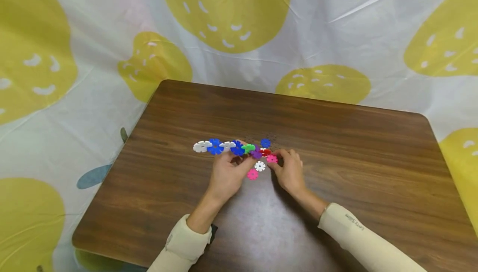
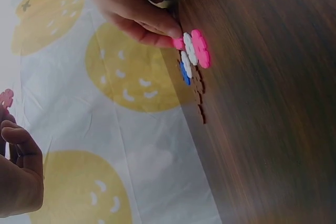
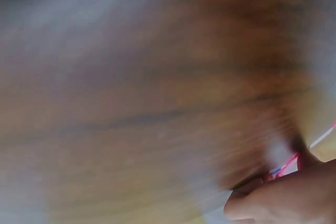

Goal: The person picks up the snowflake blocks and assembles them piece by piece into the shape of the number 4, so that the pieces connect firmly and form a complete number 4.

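My left hand (image 1: 228, 176) grips a chain of slotted plastic discs that sticks out leftward above the table. Along it come a white disc (image 1: 201, 146), a blue disc (image 1: 215, 146), another white, another blue, a green disc (image 1: 248, 149) and a purple disc (image 1: 256, 152). Between thumb and fingers, my right hand (image 1: 292, 175) pinches a pink disc (image 1: 272, 159) just right of the chain's end. A red disc (image 1: 265, 152) shows between the purple and pink ones. In the left wrist view the right hand's fingertips (image 2: 170, 32) are close over loose discs. Motion blurs the right wrist view.
On the brown wooden table (image 1: 354, 160) lie a loose pink disc (image 1: 252, 174), a white disc (image 1: 260, 166) and a blue disc (image 1: 265, 143). Several dark brown discs (image 2: 199, 90) blend into the tabletop. A fruit-print curtain (image 1: 231, 64) hangs behind.
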Demonstrator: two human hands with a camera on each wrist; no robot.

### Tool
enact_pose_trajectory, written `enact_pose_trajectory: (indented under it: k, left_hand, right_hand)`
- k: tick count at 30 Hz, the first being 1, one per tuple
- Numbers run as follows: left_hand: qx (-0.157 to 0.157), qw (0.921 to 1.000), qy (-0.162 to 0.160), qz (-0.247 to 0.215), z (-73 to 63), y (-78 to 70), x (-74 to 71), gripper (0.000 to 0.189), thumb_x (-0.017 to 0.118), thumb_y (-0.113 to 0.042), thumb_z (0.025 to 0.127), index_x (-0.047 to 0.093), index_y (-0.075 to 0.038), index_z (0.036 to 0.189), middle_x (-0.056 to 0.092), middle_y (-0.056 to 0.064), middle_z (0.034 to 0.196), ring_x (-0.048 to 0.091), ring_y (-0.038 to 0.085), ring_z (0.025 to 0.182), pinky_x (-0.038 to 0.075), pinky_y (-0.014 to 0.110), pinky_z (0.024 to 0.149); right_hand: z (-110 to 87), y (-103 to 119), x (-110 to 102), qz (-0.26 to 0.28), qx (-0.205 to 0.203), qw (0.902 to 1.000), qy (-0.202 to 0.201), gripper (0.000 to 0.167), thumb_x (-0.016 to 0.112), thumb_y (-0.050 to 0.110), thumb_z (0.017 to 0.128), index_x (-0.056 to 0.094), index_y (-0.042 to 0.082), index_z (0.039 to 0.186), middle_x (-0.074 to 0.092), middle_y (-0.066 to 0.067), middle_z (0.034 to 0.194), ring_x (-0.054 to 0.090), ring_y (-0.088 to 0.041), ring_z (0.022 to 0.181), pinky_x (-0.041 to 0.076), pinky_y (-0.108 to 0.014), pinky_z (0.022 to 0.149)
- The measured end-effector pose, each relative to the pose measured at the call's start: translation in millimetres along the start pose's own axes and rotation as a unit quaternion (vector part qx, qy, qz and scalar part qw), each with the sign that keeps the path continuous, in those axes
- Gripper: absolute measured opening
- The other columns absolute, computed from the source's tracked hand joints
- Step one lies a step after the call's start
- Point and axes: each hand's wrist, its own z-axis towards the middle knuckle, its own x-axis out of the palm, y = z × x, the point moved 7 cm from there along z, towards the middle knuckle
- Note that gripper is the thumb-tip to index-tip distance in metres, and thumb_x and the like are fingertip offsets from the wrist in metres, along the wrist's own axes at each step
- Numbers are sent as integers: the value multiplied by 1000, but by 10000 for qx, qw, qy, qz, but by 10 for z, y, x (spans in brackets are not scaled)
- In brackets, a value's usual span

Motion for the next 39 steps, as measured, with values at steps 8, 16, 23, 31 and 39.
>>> enact_pose_trajectory:
  k: [8, 16, 23, 31, 39]
  left_hand:
    - [-105, 9999, -27, -91, -11, 34, 32, 5, 76, -4, 88, 72, -2, 86, 58, 11, 69, 47, 16, 61, 37, 18, 55]
    - [-174, 9996, -76, -226, -16, 80, 45, 3, 76, -5, 89, 78, -2, 90, 67, 14, 72, 48, 7, 58, 40, 21, 52]
    - [-194, 9993, -123, -283, -28, 74, 50, 4, 75, -5, 90, 77, -2, 92, 69, 15, 75, 51, 6, 59, 43, 21, 52]
    - [55, 9997, -198, -136, -41, -1, 43, 3, 73, -1, 88, 76, 0, 90, 69, 15, 76, 53, 4, 61, 46, 19, 55]
    - [385, 9991, -201, -25, -66, -68, 52, 3, 71, 0, 88, 73, 2, 85, 65, 12, 69, 51, 4, 60, 45, 19, 53]
  right_hand:
    - [61, -126, -121, 1482, 1006, 9828, 459, 20, 74, 10, 94, 67, 0, 110, 72, -12, 84, 63, -14, 71, 49, -24, 64]
    - [-26, 186, -338, 2972, 1021, 9477, 558, 27, 66, 11, 100, 67, -3, 123, 74, -2, 79, 69, -10, 69, 61, -26, 68]
    - [-129, 554, -720, 3423, 648, 9371, 209, 31, 63, 14, 103, 64, -2, 130, 76, 4, 80, 69, -8, 69, 61, -25, 69]
    - [-260, 775, -1033, 3737, 418, 9257, -406, 22, 67, 12, 100, 65, 3, 120, 74, 1, 75, 66, -12, 63, 61, -25, 67]
    - [-370, 937, -1191, 3284, -116, 9408, -834, 19, 68, 10, 99, 70, 5, 118, 73, 3, 72, 64, -13, 60, 59, -22, 63]
